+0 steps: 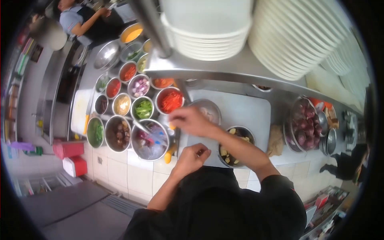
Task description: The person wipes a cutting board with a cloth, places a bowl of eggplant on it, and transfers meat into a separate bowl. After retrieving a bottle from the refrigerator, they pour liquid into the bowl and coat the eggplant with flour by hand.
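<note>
Over the left edge of the white cutting board (pixel 256 116) is my right hand (pixel 191 121), its fingers bent and pressed together; what they hold, if anything, is hidden. My left hand (pixel 193 159) is lower, near the board's front edge, with curled fingers and thumb close together and its contents too small to make out. Between my right hand and the board sits a metal bowl (pixel 211 109). Under my right forearm is a dark pot of pale cut pieces (pixel 229 159). A metal pot with plastic and purple pieces (pixel 150 140) stands left of my hands, beside a yellow item (pixel 168 157).
Several metal containers hold red strips (pixel 170 101), green pieces (pixel 143 108) and other cut food. Stacked white plates (pixel 206 40) stand on a metal shelf (pixel 200 74) above the counter. A bowl of purple onions (pixel 306 126) is at the right. Another person (pixel 86 20) stands at upper left.
</note>
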